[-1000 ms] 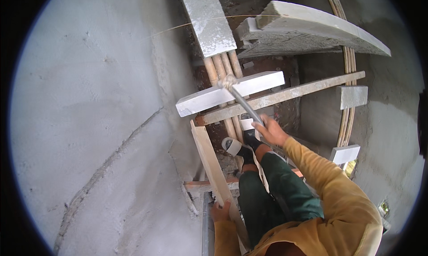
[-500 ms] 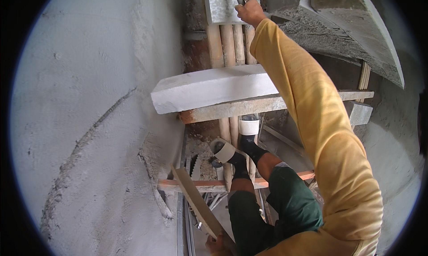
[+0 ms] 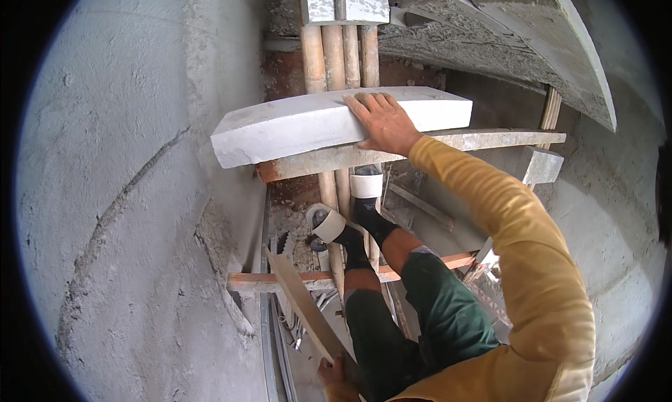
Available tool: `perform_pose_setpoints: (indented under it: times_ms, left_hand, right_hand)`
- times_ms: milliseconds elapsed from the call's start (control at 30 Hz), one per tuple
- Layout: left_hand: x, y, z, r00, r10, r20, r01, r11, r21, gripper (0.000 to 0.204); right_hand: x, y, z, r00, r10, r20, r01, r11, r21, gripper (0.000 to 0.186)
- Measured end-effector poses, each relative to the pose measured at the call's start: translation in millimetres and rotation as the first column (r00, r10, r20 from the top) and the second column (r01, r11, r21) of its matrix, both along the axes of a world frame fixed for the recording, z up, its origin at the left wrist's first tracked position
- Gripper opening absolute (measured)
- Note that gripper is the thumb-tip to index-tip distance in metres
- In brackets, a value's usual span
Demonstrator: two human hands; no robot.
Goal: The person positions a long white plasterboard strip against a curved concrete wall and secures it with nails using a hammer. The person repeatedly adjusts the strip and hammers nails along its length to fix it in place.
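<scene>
My right hand (image 3: 388, 124) lies over a long white block (image 3: 294, 129), its fingers stretched across the upper edge and the thumb low by the near face. The block rests crosswise, tilted slightly, along a curved wooden plank (image 3: 315, 162). At the bottom, my left hand (image 3: 331, 370) is closed round the lower part of a narrow, flat board (image 3: 304, 304), which slants up to the left. A grey bar (image 3: 340, 0) lies across another pale block (image 3: 364, 3) at the far end; its outer end is cut off by the picture's edge.
Several round wooden poles (image 3: 334, 59) run lengthwise under the plank and my feet. A reddish crosspiece (image 3: 245, 281) spans below my feet. The rough grey wall (image 3: 140, 192) stands close on the left. A concrete slab (image 3: 539, 45) overhangs at upper right, by a small grey block (image 3: 544, 165).
My right hand has let go of the grey bar on the far block and come back onto the white block. The left hand keeps the board, and the view has shifted slightly.
</scene>
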State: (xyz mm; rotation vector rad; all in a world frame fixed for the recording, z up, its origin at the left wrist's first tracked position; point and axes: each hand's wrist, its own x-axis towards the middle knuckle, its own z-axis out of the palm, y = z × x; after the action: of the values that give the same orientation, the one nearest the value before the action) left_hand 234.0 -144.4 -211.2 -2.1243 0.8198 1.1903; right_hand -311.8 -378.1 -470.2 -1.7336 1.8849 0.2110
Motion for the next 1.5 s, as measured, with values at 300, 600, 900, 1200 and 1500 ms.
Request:
perform_pose_setpoints:
  times_ms: [300,600,900,1200,1500]
  left_hand:
    - [6.4,-1.8,16.4,0.996,-0.089,0.017,0.090,0.996,-0.030,0.043]
    - [12.1,-36.3,38.9,0.992,-0.125,0.013,0.125,0.989,-0.081,0.038]
    - [-32.7,-127.5,59.0,0.993,-0.115,0.014,0.115,0.970,-0.215,0.036]
    - [-62.8,-230.0,43.2,0.809,-0.583,0.074,0.567,0.740,-0.362,0.036]
    - [-159.1,-293.9,49.6,0.625,-0.778,0.069,0.720,0.539,-0.437,0.038]
  right_hand:
    - [-12.5,-32.7,16.9,0.999,0.007,-0.035,0.001,0.972,0.235,0.076]
    - [-23.6,28.3,141.8,0.988,-0.149,-0.035,0.152,0.977,0.151,0.074]
    - [-19.0,176.1,189.9,0.745,-0.666,-0.012,0.656,0.730,0.193,0.088]
    - [-41.2,266.3,130.8,0.304,-0.933,-0.191,0.952,0.291,0.094,0.094]
    - [-61.6,268.1,73.1,0.075,-0.976,-0.202,0.993,0.054,0.108,0.092]
